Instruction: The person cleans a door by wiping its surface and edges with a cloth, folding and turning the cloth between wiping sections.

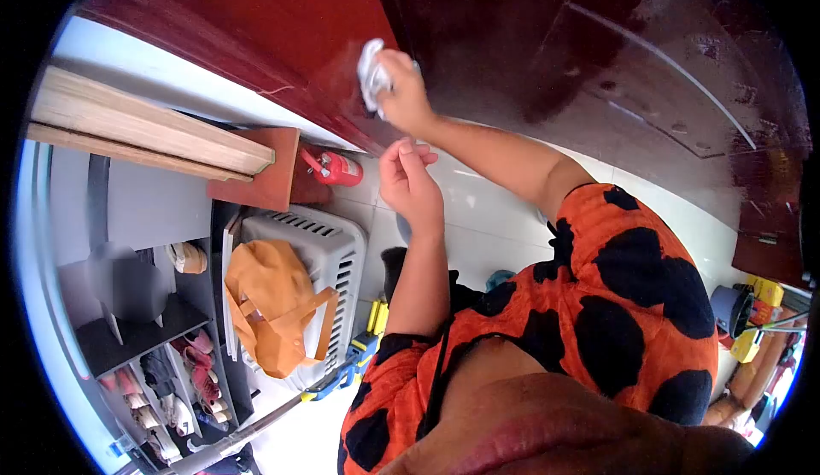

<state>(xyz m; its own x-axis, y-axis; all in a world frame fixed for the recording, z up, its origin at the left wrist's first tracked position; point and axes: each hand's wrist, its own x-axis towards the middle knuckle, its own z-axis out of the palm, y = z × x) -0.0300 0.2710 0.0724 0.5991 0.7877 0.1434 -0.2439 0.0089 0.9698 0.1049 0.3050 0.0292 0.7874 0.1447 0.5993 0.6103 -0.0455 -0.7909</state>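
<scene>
My right hand (405,90) is closed around a crumpled white cloth (371,75), which lies against a glossy dark-red wooden panel (342,14). Below it, my left hand (412,183) is held up near the panel's lower edge, its fingers loosely curled and the thumb bent in against them. Nothing shows in the left hand. The wide dark-brown surface (512,56) beside the red panel has a shine and pale reflections.
A red fire extinguisher (340,169) stands near a grey plastic pet carrier (346,240) with an orange bag (272,304) on top. A shoe rack (111,351) with several shoes is at lower left. Nearby is a yellow-and-blue tool handle (363,347). Pale floor tiles (478,210) lie below.
</scene>
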